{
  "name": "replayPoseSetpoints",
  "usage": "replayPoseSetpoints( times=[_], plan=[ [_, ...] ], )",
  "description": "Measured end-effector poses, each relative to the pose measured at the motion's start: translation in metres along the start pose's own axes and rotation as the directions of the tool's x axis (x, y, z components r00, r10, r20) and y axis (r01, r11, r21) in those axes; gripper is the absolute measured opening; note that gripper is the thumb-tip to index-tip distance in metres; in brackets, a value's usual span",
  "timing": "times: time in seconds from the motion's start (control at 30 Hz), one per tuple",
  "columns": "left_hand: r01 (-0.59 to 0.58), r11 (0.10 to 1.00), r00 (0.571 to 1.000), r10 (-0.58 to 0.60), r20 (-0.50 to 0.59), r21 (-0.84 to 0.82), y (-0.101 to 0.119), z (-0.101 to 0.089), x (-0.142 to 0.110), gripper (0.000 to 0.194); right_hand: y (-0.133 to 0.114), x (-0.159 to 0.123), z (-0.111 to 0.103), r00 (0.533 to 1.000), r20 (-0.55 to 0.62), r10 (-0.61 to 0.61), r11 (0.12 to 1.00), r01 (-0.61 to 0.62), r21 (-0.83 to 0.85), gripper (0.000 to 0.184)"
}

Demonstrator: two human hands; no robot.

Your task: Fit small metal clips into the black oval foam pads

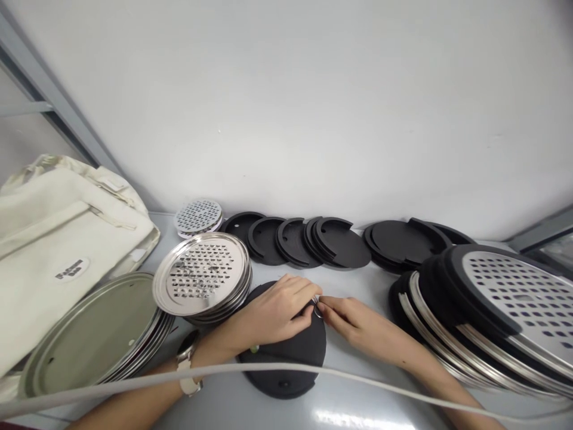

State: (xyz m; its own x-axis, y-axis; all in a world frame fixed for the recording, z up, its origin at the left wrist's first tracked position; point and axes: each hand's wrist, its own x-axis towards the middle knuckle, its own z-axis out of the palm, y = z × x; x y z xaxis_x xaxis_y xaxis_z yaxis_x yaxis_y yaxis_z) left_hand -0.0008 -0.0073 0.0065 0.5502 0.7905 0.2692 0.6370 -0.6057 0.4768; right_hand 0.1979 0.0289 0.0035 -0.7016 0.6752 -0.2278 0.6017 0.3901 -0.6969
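Note:
Both of my hands meet over the right edge of a black round disc (286,367) lying on the grey table. A small thin metal ring (317,310) shows between their fingertips. My right hand (353,322) pinches it from the right with thumb and forefinger. My left hand (280,307) lies across the disc, its fingers curled at the ring's other side; whatever else they grip is hidden. A small greenish spot (254,348) shows on the disc under my left wrist.
At left are a stack of perforated metal plates (201,269), olive round plates (94,334) and a cream bag (67,239). Notched black discs (344,245) line the wall. A tall stack of black-rimmed grater plates (523,292) stands right. A pale cable (358,376) crosses in front.

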Motion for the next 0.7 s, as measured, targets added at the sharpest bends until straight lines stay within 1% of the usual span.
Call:
replayPoseSetpoints(
  times=[0.13,0.27,0.43,0.6,0.7],
  plan=[
    [-0.005,1.000,1.000,0.005,-0.003,-0.004,0.0012,-0.0010,-0.0004,0.021,-0.0008,0.0006,-0.0019,1.000,-0.003,0.028,0.998,-0.028,0.049,0.041],
    [-0.002,1.000,1.000,0.002,-0.016,0.016,-0.0007,0.0006,-0.0008,0.016,-0.0023,0.0006,-0.0033,0.998,0.002,0.066,0.995,-0.066,0.079,0.043],
    [-0.006,0.999,1.000,0.007,-0.014,0.050,-0.0012,0.0005,-0.0012,0.009,-0.0008,0.0002,-0.0020,0.999,0.005,0.033,0.999,-0.034,0.040,0.039],
    [0.032,0.997,0.999,-0.030,-0.021,0.074,0.0000,0.0003,-0.0019,0.013,-0.0001,0.0012,-0.0014,1.000,-0.006,0.026,0.999,-0.026,0.032,0.039],
    [0.050,0.994,0.998,-0.046,-0.034,0.098,0.0005,-0.0003,-0.0023,0.016,-0.0011,0.0019,-0.0025,0.999,-0.025,0.019,0.998,-0.018,0.056,0.038]
  ],
)
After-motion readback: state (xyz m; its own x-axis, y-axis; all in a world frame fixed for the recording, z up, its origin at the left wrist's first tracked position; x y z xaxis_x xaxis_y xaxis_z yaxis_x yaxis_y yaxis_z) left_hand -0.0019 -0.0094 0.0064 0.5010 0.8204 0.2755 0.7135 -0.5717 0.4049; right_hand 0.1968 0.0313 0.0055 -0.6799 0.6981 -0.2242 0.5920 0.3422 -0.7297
